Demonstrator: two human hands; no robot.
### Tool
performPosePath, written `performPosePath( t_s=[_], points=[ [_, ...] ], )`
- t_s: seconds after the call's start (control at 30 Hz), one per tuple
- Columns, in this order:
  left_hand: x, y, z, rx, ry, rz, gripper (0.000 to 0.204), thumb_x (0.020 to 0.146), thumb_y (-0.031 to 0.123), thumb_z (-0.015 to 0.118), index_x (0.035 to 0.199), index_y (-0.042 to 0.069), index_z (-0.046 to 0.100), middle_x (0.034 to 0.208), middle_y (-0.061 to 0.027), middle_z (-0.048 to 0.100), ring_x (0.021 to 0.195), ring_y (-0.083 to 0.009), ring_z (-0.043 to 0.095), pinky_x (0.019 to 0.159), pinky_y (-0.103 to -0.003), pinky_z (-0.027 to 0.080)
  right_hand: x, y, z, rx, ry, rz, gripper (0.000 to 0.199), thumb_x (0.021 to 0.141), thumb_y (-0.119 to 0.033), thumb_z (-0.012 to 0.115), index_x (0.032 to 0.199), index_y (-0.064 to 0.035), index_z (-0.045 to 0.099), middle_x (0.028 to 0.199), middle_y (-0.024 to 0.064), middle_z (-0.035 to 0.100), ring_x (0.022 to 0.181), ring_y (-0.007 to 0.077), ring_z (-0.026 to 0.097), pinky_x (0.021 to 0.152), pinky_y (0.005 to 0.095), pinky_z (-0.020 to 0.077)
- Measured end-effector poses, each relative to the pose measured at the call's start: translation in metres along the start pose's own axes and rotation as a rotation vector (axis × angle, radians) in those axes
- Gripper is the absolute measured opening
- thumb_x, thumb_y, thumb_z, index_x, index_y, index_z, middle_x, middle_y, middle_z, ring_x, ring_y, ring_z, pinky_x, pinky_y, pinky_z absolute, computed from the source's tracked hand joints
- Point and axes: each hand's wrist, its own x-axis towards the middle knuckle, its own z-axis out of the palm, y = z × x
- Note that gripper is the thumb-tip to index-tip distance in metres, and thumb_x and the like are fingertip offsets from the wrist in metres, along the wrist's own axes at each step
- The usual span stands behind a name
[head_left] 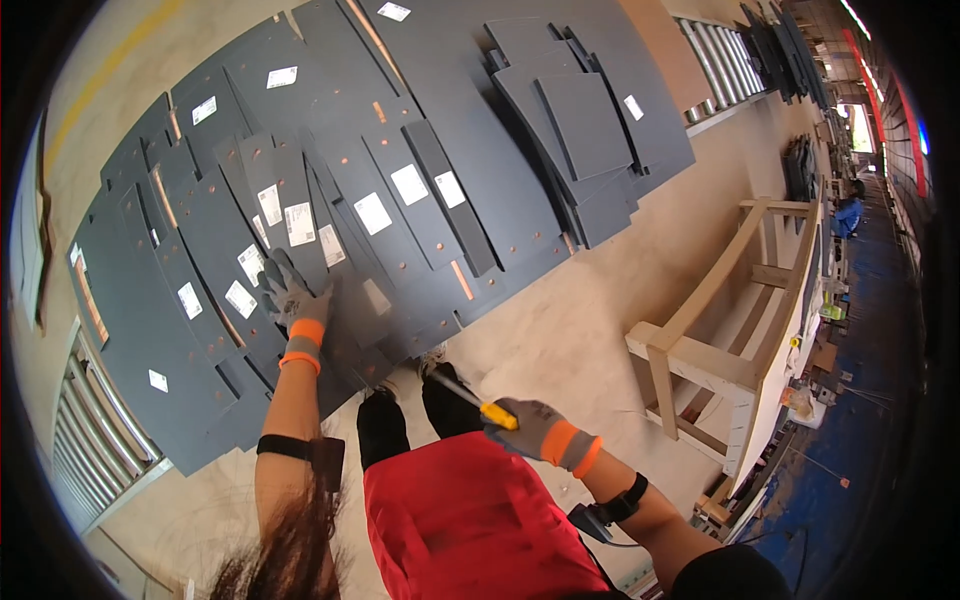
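Observation:
My left hand (pixel 293 303), in a grey glove with an orange cuff, reaches over dark grey flat panels (pixel 330 290). Its fingers are stretched out and rest on or just above the panels, beside a white label (pixel 251 263). Whether the fingertips press on a panel edge I cannot tell. In front of my body, at the right, my right hand (pixel 535 425) is closed round the yellow handle of a screwdriver (pixel 497 414). The screwdriver's thin metal shaft points up and to the left, toward the panels, and touches nothing I can see.
More dark panels (pixel 590 120) lie stacked at the far right of the pile. Roller conveyors (pixel 95 420) show at the left and the far right. A wooden frame (pixel 700 340) stands to my right. Farther off, a person in blue (pixel 848 215) is near cluttered benches.

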Motion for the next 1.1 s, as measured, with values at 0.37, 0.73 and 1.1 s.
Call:
performPosePath(
  t_s=[0.37, 0.73, 1.1],
  points=[
    [-0.012, 0.015, -0.015, 0.034, -0.101, -0.038, 0.117, 0.068, 0.068, 0.063, 0.153, 0.019, 0.000, 0.159, -0.0102, 0.006, 0.145, -0.0319, 0.010, 0.116, -0.048, 0.011, -0.003, -0.006, 0.020, -0.156, -0.103, -0.160, 0.039, 0.085, -0.038, 0.064, 0.112, -0.0107, 0.057, 0.093, 0.0121, 0.067, 0.082, 0.0279, 0.065, 0.075, 0.0365, 0.0503],
    [-0.012, 0.012, -0.010, -0.091, -0.031, 0.008, 0.113, 0.070, 0.063, 0.067, 0.152, 0.025, -0.001, 0.159, -0.0084, 0.005, 0.143, -0.0422, 0.009, 0.115, -0.052, 0.014, 0.005, -0.018, 0.005, 0.150, -0.011, -0.015, 0.039, 0.085, -0.040, 0.063, 0.111, -0.0107, 0.059, 0.086, 0.0136, 0.067, 0.079, 0.0293, 0.064, 0.076, 0.0375, 0.0491],
    [-0.019, 0.021, -0.012, -0.108, -0.031, -0.019, 0.114, 0.069, 0.058, 0.070, 0.153, 0.019, 0.002, 0.158, -0.0098, 0.008, 0.145, -0.0371, 0.006, 0.116, -0.049, 0.013, 0.019, -0.045, 0.026, -0.165, 0.061, -0.326, 0.037, 0.085, -0.037, 0.061, 0.109, -0.0087, 0.058, 0.095, 0.0164, 0.066, 0.091, 0.0350, 0.063, 0.080, 0.0399, 0.0495]
  ],
)
